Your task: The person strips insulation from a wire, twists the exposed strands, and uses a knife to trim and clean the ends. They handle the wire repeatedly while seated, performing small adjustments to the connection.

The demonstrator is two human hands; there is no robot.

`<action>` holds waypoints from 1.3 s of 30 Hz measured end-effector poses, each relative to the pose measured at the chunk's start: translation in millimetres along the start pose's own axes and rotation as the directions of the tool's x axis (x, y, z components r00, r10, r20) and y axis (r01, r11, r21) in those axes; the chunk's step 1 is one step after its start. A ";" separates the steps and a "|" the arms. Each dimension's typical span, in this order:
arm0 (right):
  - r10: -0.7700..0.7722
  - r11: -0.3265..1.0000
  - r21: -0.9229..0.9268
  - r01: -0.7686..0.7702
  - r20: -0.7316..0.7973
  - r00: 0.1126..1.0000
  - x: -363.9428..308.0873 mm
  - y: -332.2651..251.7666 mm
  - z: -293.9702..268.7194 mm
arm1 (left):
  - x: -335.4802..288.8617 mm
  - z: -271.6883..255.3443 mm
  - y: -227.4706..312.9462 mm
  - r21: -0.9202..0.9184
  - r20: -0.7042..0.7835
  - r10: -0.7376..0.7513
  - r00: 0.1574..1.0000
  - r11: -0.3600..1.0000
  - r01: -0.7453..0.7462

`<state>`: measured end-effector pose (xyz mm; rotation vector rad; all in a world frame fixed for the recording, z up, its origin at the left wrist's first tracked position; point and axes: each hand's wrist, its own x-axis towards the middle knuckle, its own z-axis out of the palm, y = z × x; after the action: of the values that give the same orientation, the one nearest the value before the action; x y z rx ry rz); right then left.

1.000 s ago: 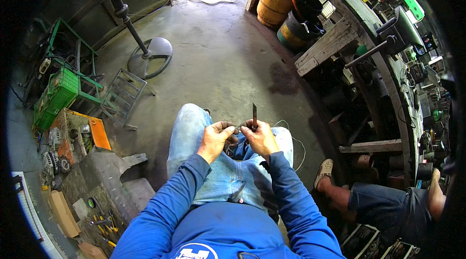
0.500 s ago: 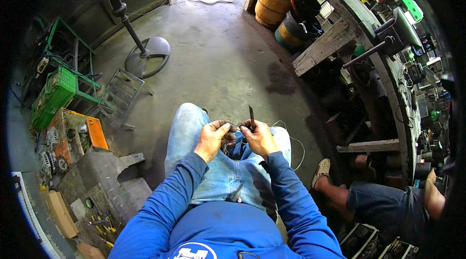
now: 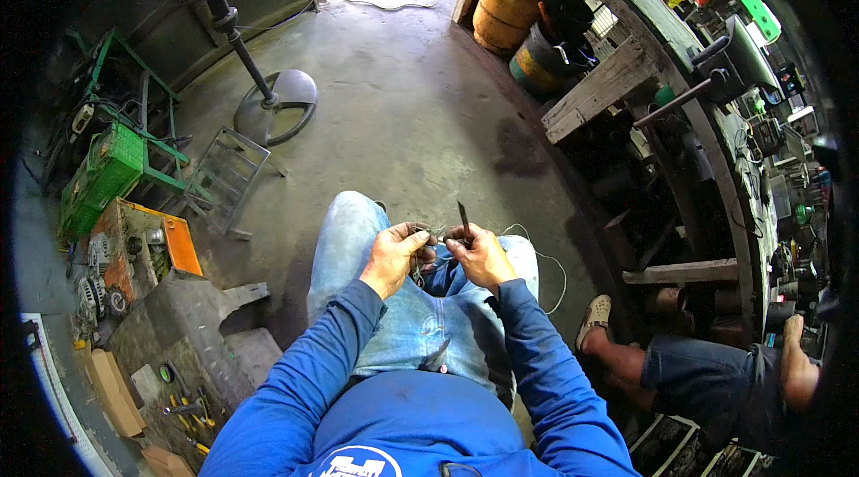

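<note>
Above my jeans-covered lap, both hands work close together. My left hand (image 3: 392, 259) is closed, thumb and fingers pinching a thin pale cord (image 3: 563, 278). My right hand (image 3: 485, 259) is closed too, and a dark, narrow, blade-like tool (image 3: 463, 216) sticks up out of its fingers. A short stretch of the cord spans the gap between the fingertips. From beyond my right hand the cord loops out over my right knee and hangs down beside it. Some strands dangle below my left fingers. The lower part of the tool is hidden in my right hand.
A wooden workbench (image 3: 680, 271) lines the right side, with a gas cylinder (image 3: 499, 13) under its far end. Another person's leg (image 3: 689, 374) reaches in at lower right. At left are a fan stand (image 3: 246, 61), a metal rack (image 3: 228, 177) and a green crate (image 3: 106, 174).
The view has shifted slightly. Both hands keep their grips close together, and the strand between the fingertips lies a little differently.
</note>
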<state>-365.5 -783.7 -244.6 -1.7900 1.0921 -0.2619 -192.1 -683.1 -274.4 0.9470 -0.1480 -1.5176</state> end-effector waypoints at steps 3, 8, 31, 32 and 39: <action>-0.002 0.999 -0.040 -0.003 -0.103 0.995 1.7 6.3 7.8 | 2.6 -0.7 -1.9 -0.031 0.040 -0.010 0.999 0.999 0.011; -0.256 0.966 -0.060 0.251 -0.102 0.961 3.4 2.1 10.9 | 0.7 -1.1 0.8 -0.059 0.080 -0.034 0.996 0.997 0.039; -0.079 0.995 -0.064 0.071 -0.133 0.988 -2.8 -23.3 16.0 | 2.6 7.5 -9.4 0.343 -0.084 0.186 0.979 0.928 -0.147; -0.090 0.993 -0.086 0.078 -0.145 0.985 -3.8 -25.4 13.9 | 2.2 8.3 -9.2 0.341 -0.072 0.198 0.977 0.926 -0.163; -0.100 0.952 -0.304 0.044 -0.172 0.980 -13.1 -30.4 0.7 | -2.1 11.9 -4.9 0.247 -0.071 0.139 0.988 0.962 -0.118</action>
<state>-355.6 -769.8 -216.3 -2.1125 1.2513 -0.3270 -203.6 -685.3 -268.6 1.1740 -0.3319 -1.3555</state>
